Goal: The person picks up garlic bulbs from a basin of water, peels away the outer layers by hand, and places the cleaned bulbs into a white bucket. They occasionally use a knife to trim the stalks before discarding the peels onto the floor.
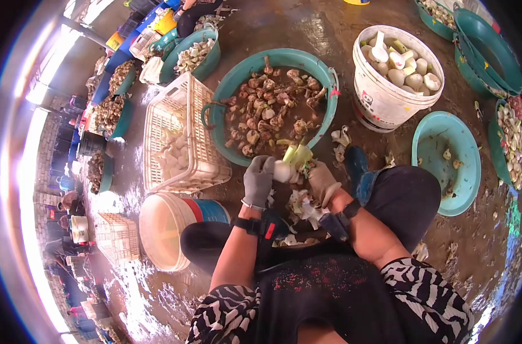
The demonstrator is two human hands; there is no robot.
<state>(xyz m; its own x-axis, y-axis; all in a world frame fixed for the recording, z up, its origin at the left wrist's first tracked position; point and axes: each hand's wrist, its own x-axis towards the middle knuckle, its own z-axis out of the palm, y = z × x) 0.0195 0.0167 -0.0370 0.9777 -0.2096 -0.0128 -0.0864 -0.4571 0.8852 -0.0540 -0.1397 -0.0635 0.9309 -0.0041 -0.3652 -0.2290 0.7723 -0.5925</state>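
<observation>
My left hand [258, 182], in a grey glove, is closed on a white garlic bulb [283, 171] with a cut green stem [298, 155]. On the other side of the bulb, my right hand [323, 182], in a light glove, has its fingers closed at the stem and loose skin. Whether it also holds a small tool I cannot make out. Just beyond both hands stands a teal tub [232, 143] with many unpeeled, brownish garlic bulbs [272, 109]. Below the hands, pale garlic skins [305, 209] lie on the ground between my legs.
A white bucket [381, 103] of peeled bulbs stands at the right, near a teal basin [473, 166] holding a few scraps. At the left are a white plastic crate [186, 109] with pale bulbs and a tipped bucket [169, 229]. The brown floor [307, 28] looks wet.
</observation>
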